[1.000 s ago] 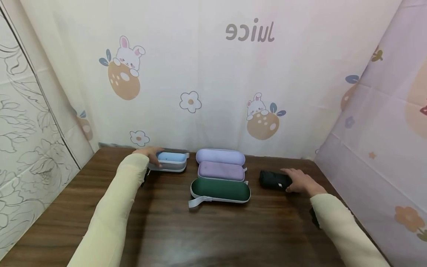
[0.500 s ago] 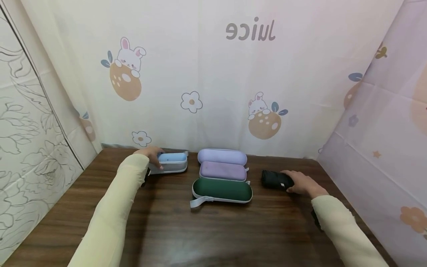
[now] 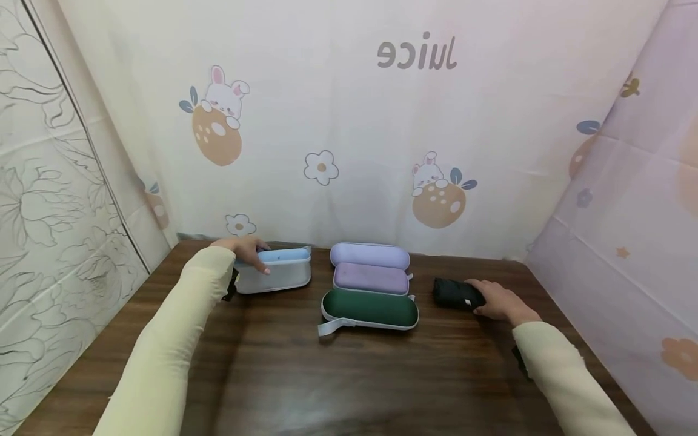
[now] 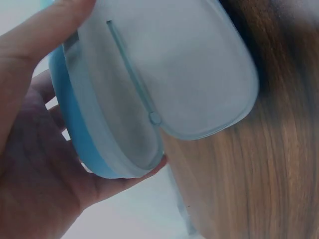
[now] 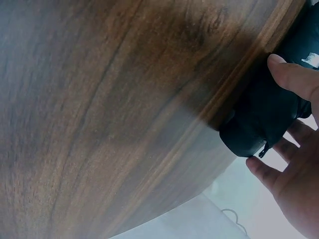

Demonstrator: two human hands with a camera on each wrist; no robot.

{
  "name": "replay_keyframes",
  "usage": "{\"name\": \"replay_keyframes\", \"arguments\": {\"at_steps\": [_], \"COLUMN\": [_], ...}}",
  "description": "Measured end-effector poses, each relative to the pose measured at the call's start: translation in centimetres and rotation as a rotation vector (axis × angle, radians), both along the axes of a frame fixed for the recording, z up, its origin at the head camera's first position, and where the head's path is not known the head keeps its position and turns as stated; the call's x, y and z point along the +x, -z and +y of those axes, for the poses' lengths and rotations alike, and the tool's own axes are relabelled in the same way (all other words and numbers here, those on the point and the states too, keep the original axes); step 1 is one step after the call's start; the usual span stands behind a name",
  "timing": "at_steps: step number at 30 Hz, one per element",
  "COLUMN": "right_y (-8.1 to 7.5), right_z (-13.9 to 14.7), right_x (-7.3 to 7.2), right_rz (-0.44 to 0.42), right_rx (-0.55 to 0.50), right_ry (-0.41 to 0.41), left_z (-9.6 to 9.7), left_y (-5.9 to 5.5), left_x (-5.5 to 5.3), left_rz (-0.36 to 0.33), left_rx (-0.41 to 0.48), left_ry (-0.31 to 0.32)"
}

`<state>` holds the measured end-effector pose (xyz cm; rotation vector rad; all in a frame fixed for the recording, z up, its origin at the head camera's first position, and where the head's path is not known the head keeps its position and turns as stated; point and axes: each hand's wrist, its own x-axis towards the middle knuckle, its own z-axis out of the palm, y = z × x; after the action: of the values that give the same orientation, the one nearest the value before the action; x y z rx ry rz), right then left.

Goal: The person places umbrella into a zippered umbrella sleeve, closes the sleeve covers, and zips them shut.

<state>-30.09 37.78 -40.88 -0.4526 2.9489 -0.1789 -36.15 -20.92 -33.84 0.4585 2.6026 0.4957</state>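
Near the back left of the table, my left hand [image 3: 245, 249] grips a light blue hard case [image 3: 272, 274] whose two halves stand apart. The left wrist view shows its pale grey interior [image 4: 184, 64], with my thumb over the rim and my fingers behind the blue shell [image 4: 79, 127]. At the right, my right hand [image 3: 498, 301] holds one end of a black folded umbrella [image 3: 451, 293] lying on the table. Seen from the right wrist, the thumb is on one side of the umbrella [image 5: 264, 109] and the fingers are on the other; a small cord hangs from its end.
Between the hands, a lavender case [image 3: 369, 256], a purple case [image 3: 371, 278] and a green case [image 3: 373, 309] with a grey strap lie in a row, front to back. The wooden table [image 3: 354, 381] ends at a printed curtain [image 3: 354, 121], with more curtains on both sides.
The blue case has opened wider under my left hand, showing more of its grey side. My right hand still holds the umbrella in much the same place. The head view has shifted slightly.
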Motion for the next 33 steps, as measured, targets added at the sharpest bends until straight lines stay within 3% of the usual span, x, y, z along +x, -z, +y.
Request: {"name": "replay_keyframes", "arguments": {"at_steps": [7, 13, 19, 24, 33], "right_y": [0.0, -0.1, -0.1, 0.1, 0.4], "right_z": [0.2, 0.2, -0.1, -0.1, 0.1], "right_x": [-0.1, 0.1, 0.4, 0.6, 0.3], "right_rz": [-0.007, -0.012, -0.014, -0.005, 0.015], "right_rx": [-0.007, -0.004, -0.004, -0.003, 0.007], "right_ry": [-0.022, -0.012, 0.002, 0.012, -0.008], "left_z": [-0.2, -0.5, -0.7, -0.5, 1.2], "left_y": [-1.7, -2.6, -2.6, -2.4, -5.1], "left_x": [1.3, 2.5, 4.5, 5.8, 8.9], "left_rz": [-0.015, -0.069, -0.086, -0.076, -0.053], "left_rx": [-0.006, 0.019, 0.101, 0.099, 0.124], "left_ry": [0.054, 0.025, 0.012, 0.022, 0.134]}}
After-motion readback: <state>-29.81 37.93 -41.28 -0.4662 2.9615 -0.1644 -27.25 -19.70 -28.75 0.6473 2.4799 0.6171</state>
